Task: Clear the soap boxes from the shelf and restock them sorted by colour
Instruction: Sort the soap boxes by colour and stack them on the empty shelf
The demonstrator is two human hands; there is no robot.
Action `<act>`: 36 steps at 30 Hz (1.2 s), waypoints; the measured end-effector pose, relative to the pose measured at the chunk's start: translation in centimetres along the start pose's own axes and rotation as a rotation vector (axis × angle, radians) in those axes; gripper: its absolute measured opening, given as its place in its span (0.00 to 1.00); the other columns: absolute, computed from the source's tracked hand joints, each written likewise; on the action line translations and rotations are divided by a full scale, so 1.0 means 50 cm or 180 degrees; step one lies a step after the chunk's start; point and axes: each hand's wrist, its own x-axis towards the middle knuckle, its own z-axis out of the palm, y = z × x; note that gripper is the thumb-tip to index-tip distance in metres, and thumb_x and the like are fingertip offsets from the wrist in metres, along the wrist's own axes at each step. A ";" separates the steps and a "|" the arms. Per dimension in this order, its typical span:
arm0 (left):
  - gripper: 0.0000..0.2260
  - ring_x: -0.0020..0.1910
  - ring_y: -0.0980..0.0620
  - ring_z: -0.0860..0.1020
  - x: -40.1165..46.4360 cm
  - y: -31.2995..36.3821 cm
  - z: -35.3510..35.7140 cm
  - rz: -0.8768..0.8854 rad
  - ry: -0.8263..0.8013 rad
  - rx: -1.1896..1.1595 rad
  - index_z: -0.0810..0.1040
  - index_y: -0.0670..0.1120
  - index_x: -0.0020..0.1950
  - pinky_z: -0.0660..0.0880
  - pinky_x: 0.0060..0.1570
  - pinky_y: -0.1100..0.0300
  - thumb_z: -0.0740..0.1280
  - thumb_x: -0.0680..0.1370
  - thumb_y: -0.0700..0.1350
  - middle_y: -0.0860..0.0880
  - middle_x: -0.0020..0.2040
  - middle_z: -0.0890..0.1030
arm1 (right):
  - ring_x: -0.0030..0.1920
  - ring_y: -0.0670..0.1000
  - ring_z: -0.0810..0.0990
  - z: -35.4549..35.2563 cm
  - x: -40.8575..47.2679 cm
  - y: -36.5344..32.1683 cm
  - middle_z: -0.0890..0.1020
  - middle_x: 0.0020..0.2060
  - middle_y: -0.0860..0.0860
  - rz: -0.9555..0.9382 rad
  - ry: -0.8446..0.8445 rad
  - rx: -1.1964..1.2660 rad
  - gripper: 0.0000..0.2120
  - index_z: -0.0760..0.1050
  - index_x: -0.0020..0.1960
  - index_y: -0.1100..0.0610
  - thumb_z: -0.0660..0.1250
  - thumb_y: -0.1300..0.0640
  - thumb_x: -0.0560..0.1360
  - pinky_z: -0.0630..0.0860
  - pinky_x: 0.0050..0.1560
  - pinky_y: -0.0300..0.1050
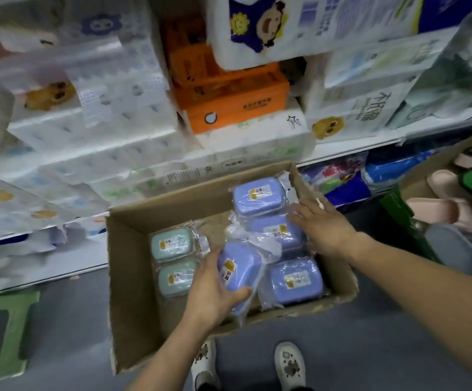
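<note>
An open cardboard box (pixel 133 277) stands on the floor below me. Inside, on the left, lie two green soap boxes (pixel 172 243), one behind the other. Several purple soap boxes in clear wrap fill the right side, such as one at the back (pixel 258 195) and one at the front right (pixel 295 280). My left hand (pixel 211 292) grips a tilted purple soap box (pixel 239 268) in the middle of the carton. My right hand (pixel 323 225) reaches in with straight fingers that touch a purple soap box (pixel 275 230) at the right.
White shelves behind the carton hold stacked tissue packs (pixel 93 131) and orange packs (pixel 235 100). A second carton with slippers (pixel 443 190) stands at the right. A green stool (pixel 0 334) sits at the left on the grey floor. My shoes (pixel 290 362) are just below the box.
</note>
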 end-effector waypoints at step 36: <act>0.31 0.63 0.47 0.74 -0.275 -0.082 -0.413 0.0889 0.2559 0.1771 0.71 0.47 0.71 0.71 0.62 0.49 0.61 0.75 0.65 0.49 0.66 0.76 | 0.61 0.55 0.77 -0.391 -0.114 -0.477 0.76 0.64 0.52 -0.0610 0.2214 0.0961 0.28 0.66 0.71 0.53 0.64 0.45 0.75 0.76 0.55 0.53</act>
